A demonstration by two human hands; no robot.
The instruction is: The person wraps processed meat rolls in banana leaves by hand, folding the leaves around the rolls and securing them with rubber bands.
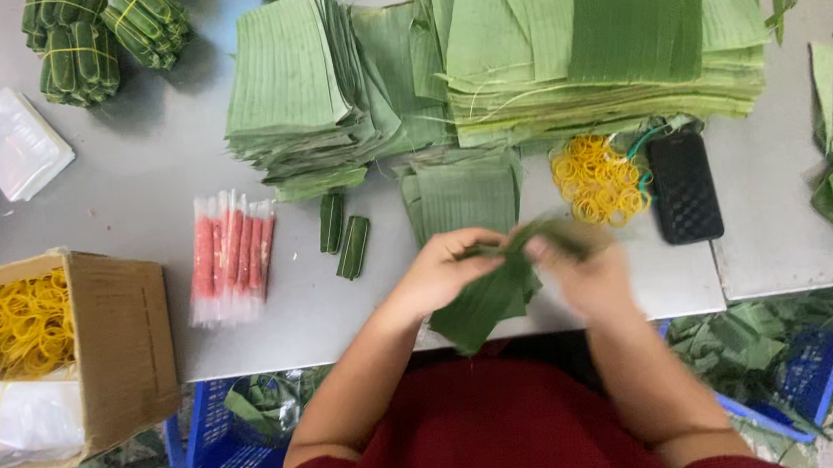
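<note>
Person in a dark red top is standing at a grey desk (179, 164), both hands working over its near edge.

Left hand (440, 270) is closing its fingers on the upper end of a folded banana leaf piece (487, 298). Right hand (591, 271) is gripping the same leaf from the other side; it is blurred, so the finger positions cannot be made out. The leaf is hanging between the two hands, its lower point dipping just past the desk edge toward the person's body.

Behind the hands, a small stack of cut leaf squares (463, 195) is lying flat. Further back, tall stacks of cut leaves (580, 39) are taking up the far middle of the desk. Two short rolled leaf bundles (343, 235) are lying beside a clear packet of pink sticks (229, 252), left of the hands. A pile of yellow rubber bands (596, 180) is sitting right of the squares, touching a black phone (684, 188). An open cardboard box (115, 341) holding more yellow bands is sitting at the left desk edge. Tied green bundles (103, 36) are resting at the far left corner, near a white packet (14, 142). Blue crates (220, 452) with leaf scraps are standing on the floor under the desk.
</note>
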